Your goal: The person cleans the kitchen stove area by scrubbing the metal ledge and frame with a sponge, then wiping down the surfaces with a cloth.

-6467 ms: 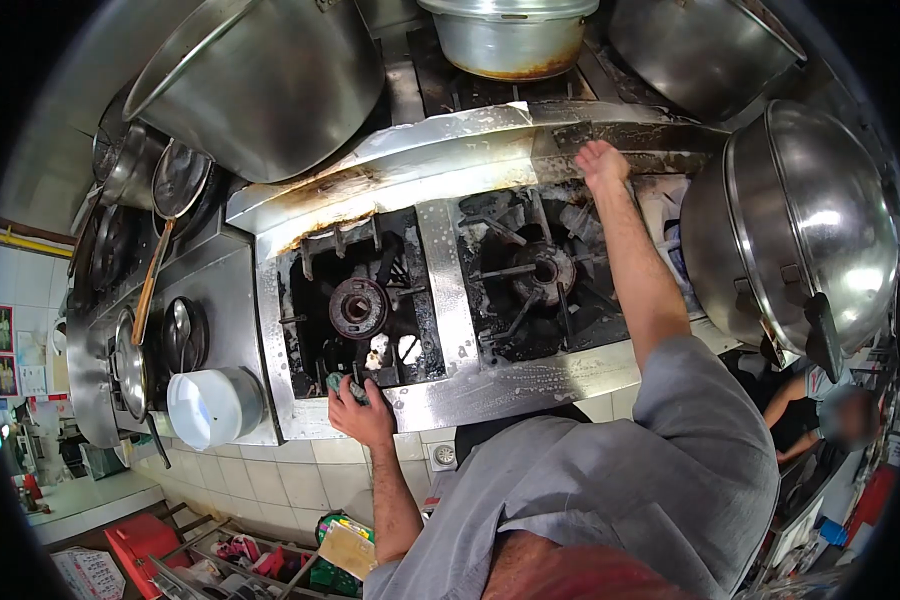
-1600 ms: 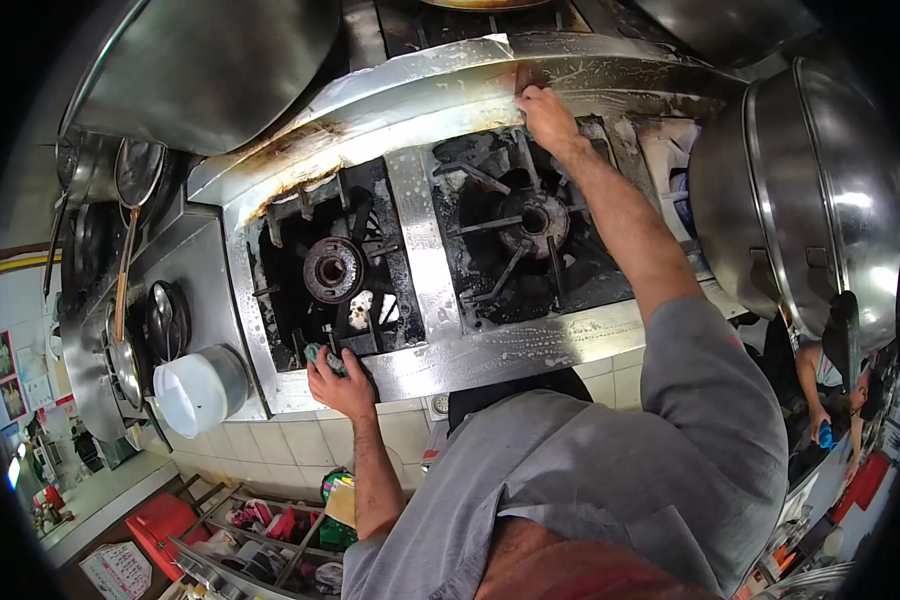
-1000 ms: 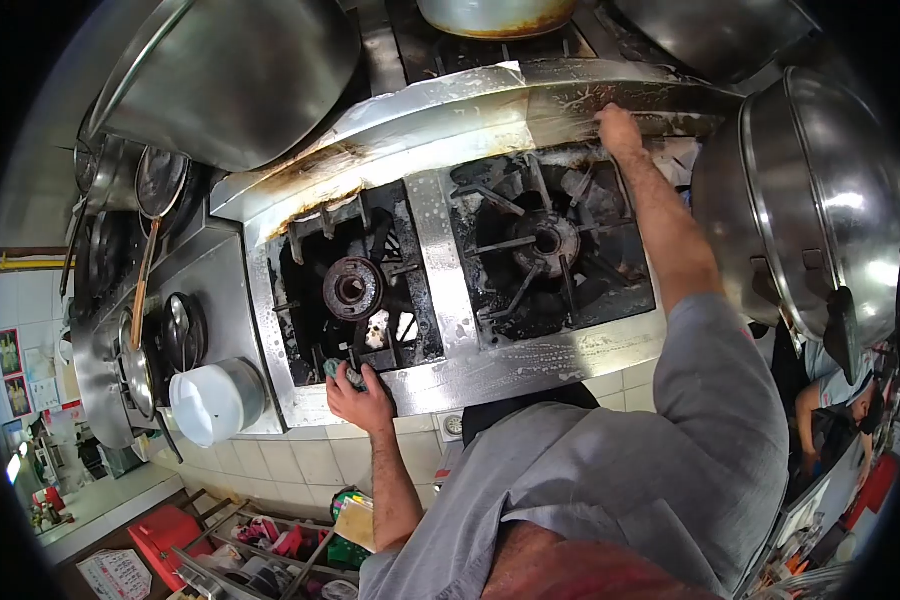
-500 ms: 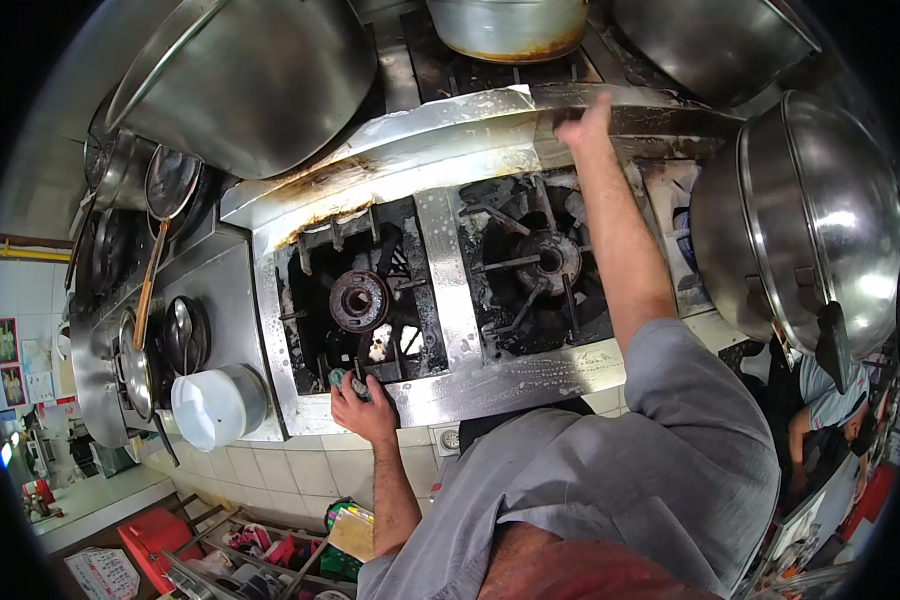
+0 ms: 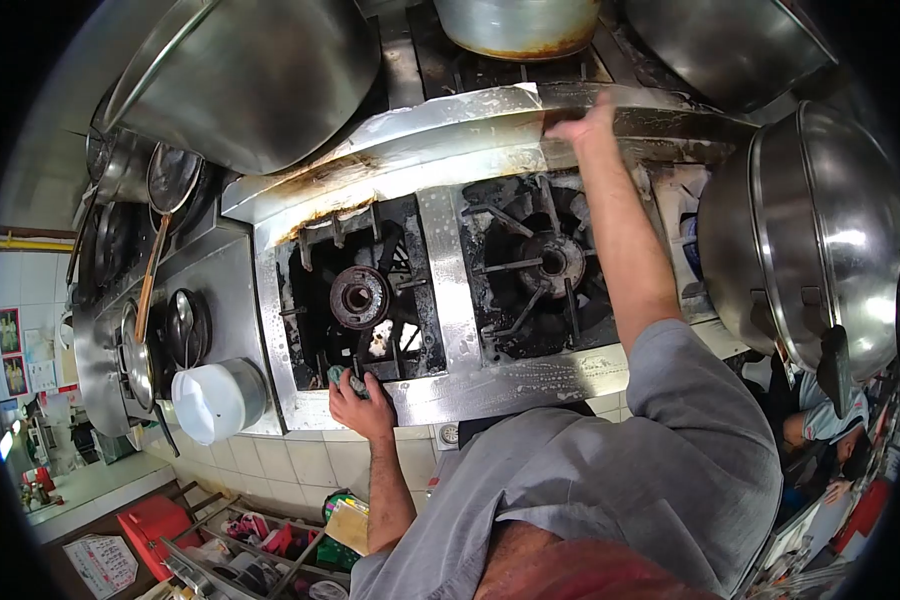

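Observation:
My left hand (image 5: 363, 409) is closed round a dark green scouring pad (image 5: 349, 382), at the front edge of the soapy steel stove top (image 5: 455, 290). Just beyond it is the left burner (image 5: 360, 297), a rusty ring in a blackened pit. My right arm stretches over the right burner (image 5: 551, 263). At its end my right hand (image 5: 588, 124), slightly blurred, lies against the raised steel ledge (image 5: 470, 128) at the back, thumb apart from the fingers, with nothing visible in it. Pale suds and brown stains mark the ledge.
Large steel pots (image 5: 260, 80) stand behind the ledge. Big bowls (image 5: 820, 240) are stacked at the right. A white plastic tub (image 5: 218, 402) and a strainer (image 5: 174, 180) sit on the left counter. Below is a cluttered rack (image 5: 260, 545). Another person (image 5: 820, 425) is at the far right.
My right hand has shifted slightly, its thumb now reaching further left along the ledge. My left hand with the scouring pad stays almost in place. The view has tilted a little.

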`<act>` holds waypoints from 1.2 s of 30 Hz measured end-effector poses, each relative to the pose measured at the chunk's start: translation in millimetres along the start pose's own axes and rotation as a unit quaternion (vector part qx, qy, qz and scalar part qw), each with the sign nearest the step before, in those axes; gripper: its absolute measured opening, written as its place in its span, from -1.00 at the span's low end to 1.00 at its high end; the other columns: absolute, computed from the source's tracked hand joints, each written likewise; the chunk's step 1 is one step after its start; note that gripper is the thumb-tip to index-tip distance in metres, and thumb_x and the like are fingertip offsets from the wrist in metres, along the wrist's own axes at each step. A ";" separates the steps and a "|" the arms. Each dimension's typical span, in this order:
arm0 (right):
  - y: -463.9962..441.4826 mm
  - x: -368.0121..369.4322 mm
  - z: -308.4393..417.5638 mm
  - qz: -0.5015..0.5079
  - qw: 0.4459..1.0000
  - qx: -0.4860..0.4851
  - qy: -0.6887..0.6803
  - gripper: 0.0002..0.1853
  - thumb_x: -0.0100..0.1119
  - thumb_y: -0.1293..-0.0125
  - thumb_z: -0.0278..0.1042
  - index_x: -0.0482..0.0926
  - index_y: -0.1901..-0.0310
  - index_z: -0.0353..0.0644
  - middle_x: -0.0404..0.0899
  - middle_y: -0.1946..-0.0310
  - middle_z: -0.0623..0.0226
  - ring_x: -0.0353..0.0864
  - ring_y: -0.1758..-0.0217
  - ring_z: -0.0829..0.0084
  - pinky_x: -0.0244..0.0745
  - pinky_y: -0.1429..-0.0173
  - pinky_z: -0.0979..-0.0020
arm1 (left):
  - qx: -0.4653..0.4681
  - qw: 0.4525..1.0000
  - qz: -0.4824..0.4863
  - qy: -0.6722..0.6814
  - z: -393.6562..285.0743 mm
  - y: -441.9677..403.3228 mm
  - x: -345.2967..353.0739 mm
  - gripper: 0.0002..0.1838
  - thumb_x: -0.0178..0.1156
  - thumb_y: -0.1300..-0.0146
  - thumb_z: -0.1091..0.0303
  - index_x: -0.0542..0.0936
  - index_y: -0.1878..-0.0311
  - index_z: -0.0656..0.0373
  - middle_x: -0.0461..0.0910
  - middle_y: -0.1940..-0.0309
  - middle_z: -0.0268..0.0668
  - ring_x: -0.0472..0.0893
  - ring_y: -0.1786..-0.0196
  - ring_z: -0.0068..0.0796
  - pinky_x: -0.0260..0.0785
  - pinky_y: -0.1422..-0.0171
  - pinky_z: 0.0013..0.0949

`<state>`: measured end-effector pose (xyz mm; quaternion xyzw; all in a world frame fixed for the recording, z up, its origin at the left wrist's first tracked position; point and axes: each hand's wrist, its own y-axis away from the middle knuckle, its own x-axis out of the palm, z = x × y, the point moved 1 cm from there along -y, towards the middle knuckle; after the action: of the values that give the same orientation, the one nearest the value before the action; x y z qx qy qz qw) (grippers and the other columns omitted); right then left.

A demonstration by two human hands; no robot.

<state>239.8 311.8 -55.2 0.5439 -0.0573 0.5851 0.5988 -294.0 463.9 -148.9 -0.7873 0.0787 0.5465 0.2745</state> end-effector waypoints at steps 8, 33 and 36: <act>-13.8 -2.4 -8.7 -0.018 0.999 -0.039 0.028 -0.24 -0.48 -0.33 0.36 0.14 -0.40 0.03 0.08 -0.44 0.36 -0.08 -0.51 0.12 -0.60 -0.38 -0.29 | 0.002 1.000 -0.003 -0.002 1.7 0.6 2.3 -0.57 0.22 -0.17 0.08 0.51 -0.06 0.06 0.41 -0.09 0.01 0.34 -0.18 0.00 0.08 -0.28 0.02; 6.5 31.7 -5.8 0.015 0.992 -0.122 0.032 -0.32 -0.43 -0.37 0.22 0.23 -0.33 -0.11 0.22 -0.35 0.17 0.12 -0.39 0.09 -0.24 -0.38 -0.11 | 0.013 1.000 -0.013 0.013 0.9 -1.5 0.5 -0.59 0.24 -0.15 0.12 0.52 -0.04 0.07 0.43 -0.02 0.00 0.36 -0.14 0.01 0.12 -0.25 0.00; -43.2 14.6 -13.5 0.061 0.989 -0.132 -0.020 -0.35 -0.21 -0.38 0.10 0.24 -0.30 -0.26 0.30 -0.30 0.19 0.41 -0.24 0.19 0.17 -0.37 0.08 | 0.010 1.000 -0.011 0.014 0.5 -1.2 -0.5 -0.59 0.23 -0.15 0.11 0.52 -0.04 0.07 0.43 -0.02 0.00 0.35 -0.14 0.02 0.11 -0.25 0.00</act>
<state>269.5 342.8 -75.5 0.4671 -0.1792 0.5969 0.6272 -294.1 465.0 -148.2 -0.7926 0.0794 0.5319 0.2873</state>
